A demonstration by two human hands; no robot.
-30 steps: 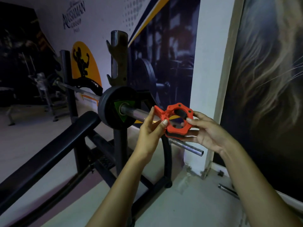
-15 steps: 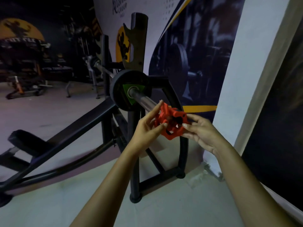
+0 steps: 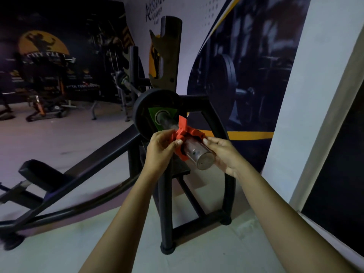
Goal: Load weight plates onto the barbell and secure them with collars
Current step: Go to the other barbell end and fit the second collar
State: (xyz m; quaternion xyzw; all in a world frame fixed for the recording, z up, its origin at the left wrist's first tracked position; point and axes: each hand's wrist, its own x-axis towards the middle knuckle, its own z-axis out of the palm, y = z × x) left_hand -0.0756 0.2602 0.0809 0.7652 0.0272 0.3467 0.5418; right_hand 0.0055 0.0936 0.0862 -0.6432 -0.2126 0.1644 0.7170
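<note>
The red clamp collar (image 3: pixel 185 139) is threaded over the chrome sleeve of the barbell (image 3: pixel 197 154), near the sleeve's outer end and well apart from the black weight plate (image 3: pixel 144 115) that sits farther in against the rack. The left hand (image 3: pixel 160 149) pinches the collar's near side, thumb and fingers pressed onto its rim, while the right hand (image 3: pixel 224 154) steadies the far side with fingertips touching the plastic; gripping both sides likely keeps the ring square to the sleeve so it slides without binding. The collar's lever tab sticks up, which suggests the clamp is unlatched, as it must be to travel inward to the plate. The bar rests in the hooks of the black rack upright (image 3: pixel 169 56), leaving the end free for loading. On the wall banner (image 3: pixel 155 8) "GROUP" reads clearly under a partly cropped name; a dim poster at left shows "CITY CLUB", hard to confirm.
</note>
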